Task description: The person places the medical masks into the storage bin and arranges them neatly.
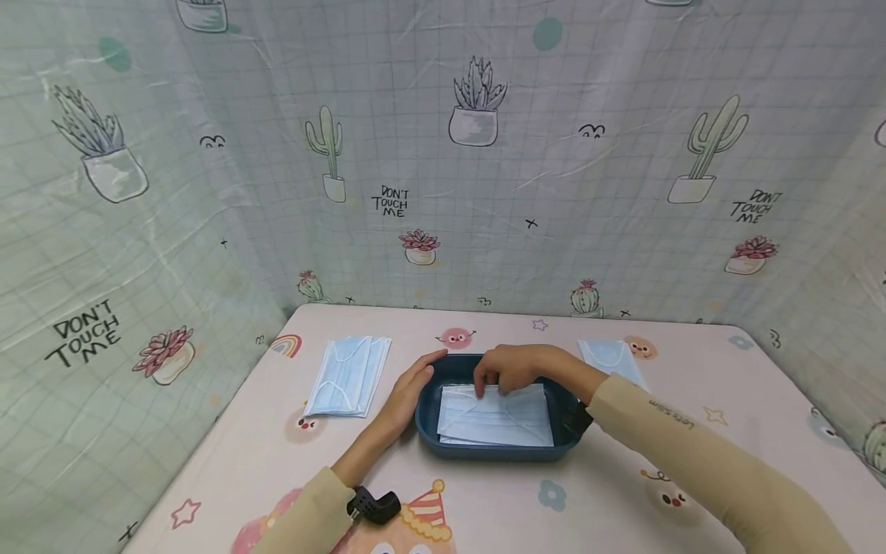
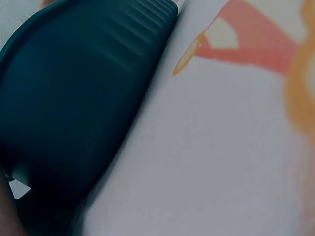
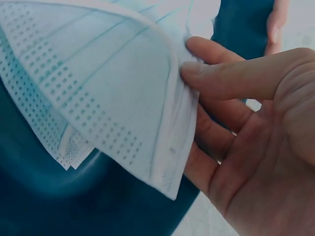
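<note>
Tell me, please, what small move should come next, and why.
Probably raise the pinched surgical mask slightly: the right hand already has its edge between thumb and fingers, a lower mask shows beneath it, and the left hand at the dark blue tray's rim could steady it.

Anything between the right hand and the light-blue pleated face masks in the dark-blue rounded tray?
Nothing visible. The right hand pinches the edge of a light-blue pleated face mask, thumb on one side, fingers behind. The left hand is at the left side of the dark-blue rounded tray, off the masks.
</note>
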`<action>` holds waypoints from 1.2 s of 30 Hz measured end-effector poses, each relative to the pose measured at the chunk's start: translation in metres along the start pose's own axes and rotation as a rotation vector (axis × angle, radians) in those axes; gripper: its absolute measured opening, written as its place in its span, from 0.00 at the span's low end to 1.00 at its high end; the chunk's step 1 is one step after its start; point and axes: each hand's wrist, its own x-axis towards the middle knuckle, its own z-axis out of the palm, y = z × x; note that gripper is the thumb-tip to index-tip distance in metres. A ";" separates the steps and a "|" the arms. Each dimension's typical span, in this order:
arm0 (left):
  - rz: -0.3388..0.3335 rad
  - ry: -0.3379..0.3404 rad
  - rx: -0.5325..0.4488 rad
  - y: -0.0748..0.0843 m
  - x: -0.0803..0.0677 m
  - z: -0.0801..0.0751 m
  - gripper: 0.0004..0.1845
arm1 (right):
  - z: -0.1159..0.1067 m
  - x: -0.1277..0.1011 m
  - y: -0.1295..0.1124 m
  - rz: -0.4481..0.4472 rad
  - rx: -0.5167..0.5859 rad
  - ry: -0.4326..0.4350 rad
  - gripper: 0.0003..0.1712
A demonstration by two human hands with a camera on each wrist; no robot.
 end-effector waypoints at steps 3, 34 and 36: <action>0.003 -0.002 0.005 0.000 0.000 0.000 0.23 | 0.001 0.001 0.000 0.024 -0.031 0.005 0.23; -0.003 -0.006 0.017 -0.001 0.001 0.000 0.23 | 0.009 0.006 0.007 0.015 0.076 -0.042 0.15; -0.002 -0.005 0.014 -0.001 0.002 0.000 0.23 | 0.009 0.007 0.006 0.024 0.062 -0.038 0.15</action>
